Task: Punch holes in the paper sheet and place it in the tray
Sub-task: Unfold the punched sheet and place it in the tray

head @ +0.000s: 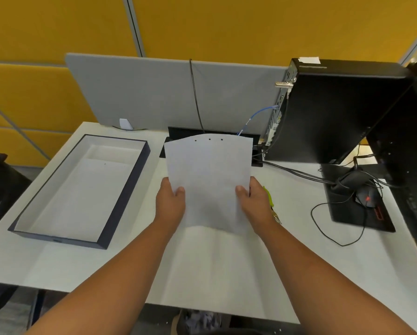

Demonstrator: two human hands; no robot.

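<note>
**Punched sheet held over desk, tray off to the left**

Both hands gripped the paper sheet (208,180) by its lower side edges: left hand (170,201) on the left edge, right hand (252,201) on the right, thumbs on top. Sheet was lifted off the white desk (226,267), far edge curling up, three punched holes (209,139) in a row along it. Tray (127,189) sat apart on the left, nothing clearly in it. Green-handled tool (269,197) lay just right of the right hand. Black mouse (367,197) further right.
</note>
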